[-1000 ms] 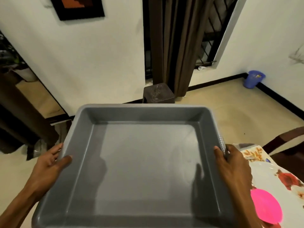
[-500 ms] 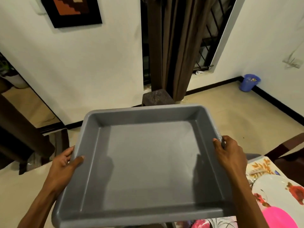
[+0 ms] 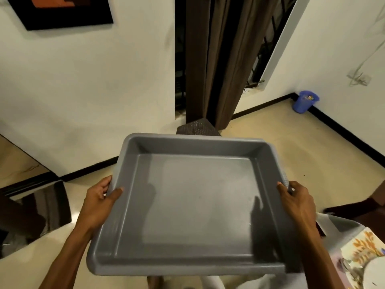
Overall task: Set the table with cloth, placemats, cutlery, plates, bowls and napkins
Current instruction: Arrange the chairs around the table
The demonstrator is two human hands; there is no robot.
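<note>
I carry a large grey plastic tray in front of me, held level above the floor, with nothing inside it. My left hand grips its left rim, thumb over the edge and fingers underneath. My right hand grips the right rim the same way. At the lower right a corner of the table shows, with a floral placemat and the edge of a white plate on a pale cloth.
A dark perforated stool stands by the brown curtain just beyond the tray. A blue bin sits in the far right corner. A dark wooden chair is at the right, a glossy dark surface at the left.
The tray and both hands have shifted right and slightly away from me. The table with plate and pink item has slid toward the lower right edge of view.
</note>
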